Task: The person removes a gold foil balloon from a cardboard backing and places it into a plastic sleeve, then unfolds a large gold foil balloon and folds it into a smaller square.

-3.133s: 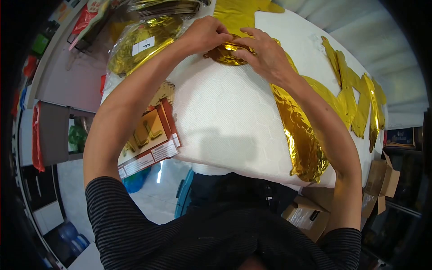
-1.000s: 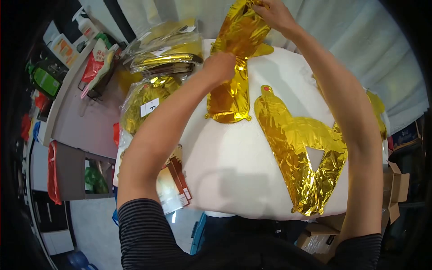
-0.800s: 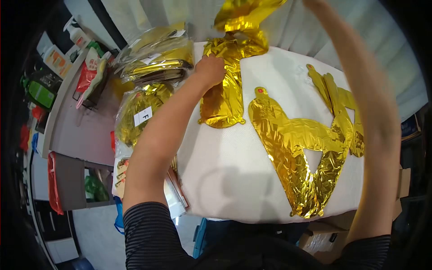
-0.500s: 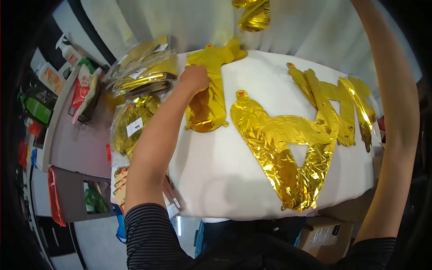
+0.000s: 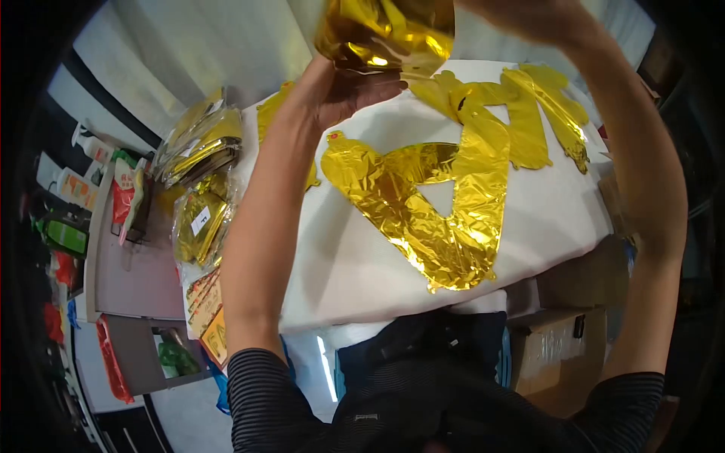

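Both hands are raised above the far edge of the white surface (image 5: 362,257), and between them hangs a crumpled gold foil balloon (image 5: 385,34), lifted clear of the surface and held near the top of the view. The left hand (image 5: 343,87) is under and behind the balloon's lower left part, palm turned up, with its fingers curled against the foil, so it grips or cradles that end. The right hand (image 5: 529,15) is at the balloon's right side, mostly cut off by the top of the picture; the foil meets it there, but whether its fingers are closed on the foil cannot be told. Below the lifted balloon, flat on the middle of the surface, lies a gold balloon shaped like the letter A (image 5: 430,204), with its small red-marked tip pointing toward the left hand's wrist and its wide end reaching toward the near edge. Toward the far right corner lie more flat gold letter balloons (image 5: 521,113), overlapping one another. Beyond the left edge of the surface are stacked clear bags of gold balloons (image 5: 200,147), one bag with a small white label (image 5: 201,221), and printed cards (image 5: 205,302) near the near left corner. A cardboard box (image 5: 559,347) is below the near right edge.
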A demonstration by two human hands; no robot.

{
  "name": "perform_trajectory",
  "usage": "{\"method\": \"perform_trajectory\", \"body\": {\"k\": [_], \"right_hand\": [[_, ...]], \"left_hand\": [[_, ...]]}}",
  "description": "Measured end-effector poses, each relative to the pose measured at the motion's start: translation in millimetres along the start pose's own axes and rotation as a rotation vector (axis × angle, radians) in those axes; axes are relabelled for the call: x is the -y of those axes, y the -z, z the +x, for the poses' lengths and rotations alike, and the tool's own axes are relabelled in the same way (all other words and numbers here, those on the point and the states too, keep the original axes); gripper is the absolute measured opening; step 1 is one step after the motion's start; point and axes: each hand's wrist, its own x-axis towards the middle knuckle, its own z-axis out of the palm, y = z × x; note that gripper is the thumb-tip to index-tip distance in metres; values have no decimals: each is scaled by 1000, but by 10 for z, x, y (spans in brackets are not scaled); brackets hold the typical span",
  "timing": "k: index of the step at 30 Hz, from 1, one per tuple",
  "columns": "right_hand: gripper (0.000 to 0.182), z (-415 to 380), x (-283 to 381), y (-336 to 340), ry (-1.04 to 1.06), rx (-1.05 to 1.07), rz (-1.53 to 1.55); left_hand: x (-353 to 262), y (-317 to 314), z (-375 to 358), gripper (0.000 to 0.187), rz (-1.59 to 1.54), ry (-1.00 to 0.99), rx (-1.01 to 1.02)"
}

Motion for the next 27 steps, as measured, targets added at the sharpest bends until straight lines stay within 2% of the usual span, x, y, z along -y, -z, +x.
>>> {"method": "perform_trajectory", "body": {"k": [1, 3, 5, 6, 7, 10, 11, 12, 14, 15, 16, 18, 19, 20, 21, 22, 24, 25, 27], "right_hand": [[14, -159, 124, -59, 11, 52, 38], [15, -522, 29, -297, 112, 17, -147], [18, -872, 94, -427, 165, 34, -348], [19, -997, 151, -423, 171, 75, -457], [20, -1169, 88, -500, 231, 36, -425], [21, -1537, 385, -385, 173, 107, -595], [21, -1619, 415, -313, 166, 115, -576], [20, -1695, 425, -235, 213, 105, -603], [19, -1785, 449, -106, 262, 92, -626], [18, -1817, 471, -37, 178, 58, -567], [18, -1862, 421, -29, 160, -1, -519], [18, -1950, 318, -11, 131, -121, -416], [19, -1948, 338, 4, -76, -106, -448], [20, -1959, 347, 15, -287, -94, -474], [21, -1987, 196, -14, -233, -188, -472], [19, -1976, 139, 70, -328, -101, -513], [16, -1838, 128, 114, -381, -152, -479], [13, -1752, 119, 113, -415, -194, -443], [14, -1744, -188, 223, -386, -285, -395]], "left_hand": [[70, -39, 44, 49, 20, 19, -56], [317, -119, 107, 31, 116, -4, -103], [474, -332, -30, 19, 69, -15, -161], [547, -412, -17, 18, 129, -35, -274], [622, -487, -1, 16, 190, -47, -389], [728, -231, 448, 16, 23, -37, -156], [703, -232, 510, 18, -124, -64, -99], [653, -340, 516, 19, -118, -135, -96], [532, -528, 522, 37, 107, -291, -21], [506, -471, 615, 37, 106, -289, -22], [435, -434, 730, 48, 82, -199, -19], [380, -680, 663, 53, 178, -144, -162], [347, -946, 426, 47, 363, -184, -205], [389, -917, 376, 41, 409, -220, -160], [431, -884, 332, 36, 452, -259, -115], [472, -852, 287, 30, 493, -299, -72], [625, -713, 77, 59, 373, -381, 490], [677, -652, 67, 77, 447, -321, 526], [743, -621, -22, 76, 554, -287, 528]]}}
